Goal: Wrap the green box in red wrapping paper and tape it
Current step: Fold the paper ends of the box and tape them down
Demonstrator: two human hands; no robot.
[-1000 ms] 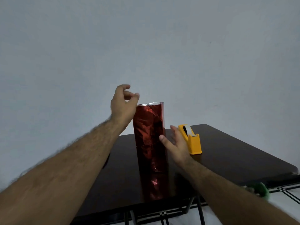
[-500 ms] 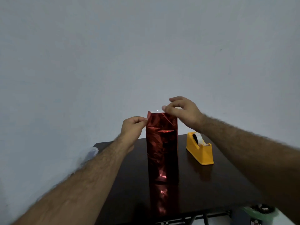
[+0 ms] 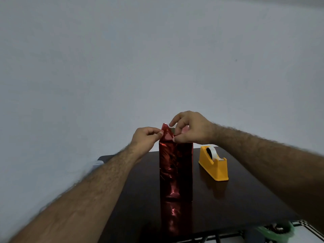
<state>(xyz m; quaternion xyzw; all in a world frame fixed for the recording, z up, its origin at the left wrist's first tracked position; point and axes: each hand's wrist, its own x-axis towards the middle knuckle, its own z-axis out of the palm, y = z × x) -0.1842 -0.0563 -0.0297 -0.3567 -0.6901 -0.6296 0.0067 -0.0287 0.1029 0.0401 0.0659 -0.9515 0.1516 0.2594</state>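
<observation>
A tall box stands upright in the middle of the dark table (image 3: pixel 228 204), covered in shiny red wrapping paper (image 3: pixel 175 169); none of the green box shows. At its top left corner my left hand (image 3: pixel 145 139) pinches the paper's edge. My right hand (image 3: pixel 191 130) is over the top, fingers and thumb pinching the loose red paper at the open end. A yellow tape dispenser (image 3: pixel 214 163) with a roll of clear tape sits on the table to the right of the box, apart from it.
A plain grey wall rises right behind the table. A green object (image 3: pixel 275 231) lies on the tiled floor past the table's near right corner. A pale object (image 3: pixel 97 163) shows at the table's far left edge.
My right hand rose from beside the box to its top and now pinches the paper there. My left hand came down to the top left corner and took hold of the paper's edge.
</observation>
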